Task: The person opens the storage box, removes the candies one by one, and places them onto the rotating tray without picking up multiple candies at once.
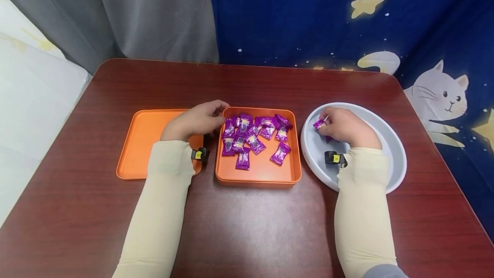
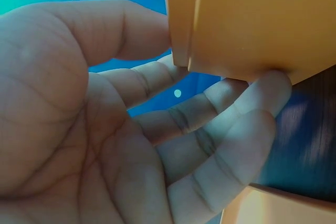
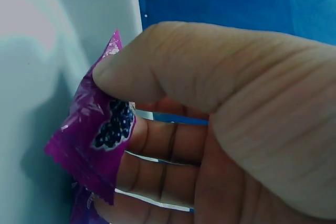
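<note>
My right hand [image 1: 341, 125] is over the left part of a pale grey round tray [image 1: 397, 158], pinching a purple wrapped candy [image 3: 100, 124] between thumb and fingers. Its wrapper shows a bunch of dark grapes. Just below it, another purple wrapper [image 3: 84, 205] shows under the fingers. My left hand [image 1: 200, 119] is at the back left corner of a square orange box [image 1: 258, 177]; its fairly straight fingers [image 2: 231, 156] and thumb touch the box's outside. Inside the box lie several purple wrapped candies [image 1: 247, 134], mostly bunched at the back left.
A flat orange tray [image 1: 140, 140], like a lid, lies to the left, partly under my left wrist. All stand on a dark reddish-brown table [image 1: 262, 226]. Behind it hang a grey curtain [image 1: 162, 12] and a blue curtain [image 1: 289, 16] with stars and a cat.
</note>
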A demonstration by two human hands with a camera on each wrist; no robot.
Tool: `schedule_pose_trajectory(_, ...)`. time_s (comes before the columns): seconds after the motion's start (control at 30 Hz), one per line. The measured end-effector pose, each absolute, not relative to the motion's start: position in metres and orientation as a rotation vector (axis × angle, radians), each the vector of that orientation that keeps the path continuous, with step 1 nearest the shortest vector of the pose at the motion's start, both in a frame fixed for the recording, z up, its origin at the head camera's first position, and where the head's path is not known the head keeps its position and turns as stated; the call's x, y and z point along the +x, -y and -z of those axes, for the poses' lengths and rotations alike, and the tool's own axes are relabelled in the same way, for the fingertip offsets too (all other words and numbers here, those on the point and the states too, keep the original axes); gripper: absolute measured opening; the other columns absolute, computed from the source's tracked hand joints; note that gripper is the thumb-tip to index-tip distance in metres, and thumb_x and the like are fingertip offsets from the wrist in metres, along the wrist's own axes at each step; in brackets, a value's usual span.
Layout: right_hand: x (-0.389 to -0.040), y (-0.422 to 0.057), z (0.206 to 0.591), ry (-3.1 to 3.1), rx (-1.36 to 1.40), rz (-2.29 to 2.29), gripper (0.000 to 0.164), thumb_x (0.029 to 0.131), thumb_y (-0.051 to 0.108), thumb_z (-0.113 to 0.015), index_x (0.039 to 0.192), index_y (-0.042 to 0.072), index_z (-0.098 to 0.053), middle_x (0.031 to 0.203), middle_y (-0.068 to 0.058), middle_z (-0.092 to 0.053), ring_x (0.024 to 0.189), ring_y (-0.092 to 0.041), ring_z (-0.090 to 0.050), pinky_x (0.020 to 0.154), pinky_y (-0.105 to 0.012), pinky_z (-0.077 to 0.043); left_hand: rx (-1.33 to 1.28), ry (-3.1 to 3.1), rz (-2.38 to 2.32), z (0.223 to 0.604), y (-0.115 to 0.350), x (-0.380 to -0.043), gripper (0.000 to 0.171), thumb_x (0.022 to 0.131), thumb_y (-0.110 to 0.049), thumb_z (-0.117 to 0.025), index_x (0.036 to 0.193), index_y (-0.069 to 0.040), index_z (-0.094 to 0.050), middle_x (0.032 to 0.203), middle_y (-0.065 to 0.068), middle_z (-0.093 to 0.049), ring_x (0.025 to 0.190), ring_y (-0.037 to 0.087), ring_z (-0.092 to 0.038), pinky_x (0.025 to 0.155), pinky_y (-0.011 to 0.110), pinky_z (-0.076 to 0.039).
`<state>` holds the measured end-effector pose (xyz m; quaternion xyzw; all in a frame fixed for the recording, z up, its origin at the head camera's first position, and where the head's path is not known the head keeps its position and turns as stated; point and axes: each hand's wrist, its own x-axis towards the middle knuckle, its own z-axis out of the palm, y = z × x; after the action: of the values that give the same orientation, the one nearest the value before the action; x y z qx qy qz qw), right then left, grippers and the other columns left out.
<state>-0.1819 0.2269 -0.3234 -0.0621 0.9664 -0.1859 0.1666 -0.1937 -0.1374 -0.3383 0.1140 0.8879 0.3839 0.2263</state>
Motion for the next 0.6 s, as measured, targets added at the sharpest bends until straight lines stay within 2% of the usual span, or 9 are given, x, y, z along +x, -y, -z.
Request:
schedule_pose_trajectory(0.3, -0.1831, -0.2262, 0.3276, -2.777, -0.158, 0.523, 0.016, 0.08, 0.011, -0.063, 0.093, 0.005, -0.057, 0.07, -0.011, -0.056, 0.064, -0.026, -0.052, 0.058, -0.038, -0.042, 0.331, -2.458, -1.045, 0.3384, 0.1371, -0.194, 0.043, 0.093, -0.022, -0.05, 0.134, -0.013, -0.042, 0.111, 0.011, -0.056, 0.085, 0.029, -0.056, 0.076, 0.043, -0.053)
schedule_pose_trajectory(0.6, -0.1837, -0.2261, 0.3274, -2.773, -0.147, 0.519, 0.02, 0.081, 0.013, -0.064, 0.098, 0.005, -0.058, 0.071, -0.011, -0.056, 0.065, -0.025, -0.052, 0.059, -0.038, -0.043, 0.334, -2.462, -1.052, 0.3404, 0.1377, -0.1944, 0.043, 0.093, -0.022, -0.05, 0.135, -0.013, -0.042, 0.109, 0.01, -0.056, 0.086, 0.029, -0.056, 0.076, 0.043, -0.053)
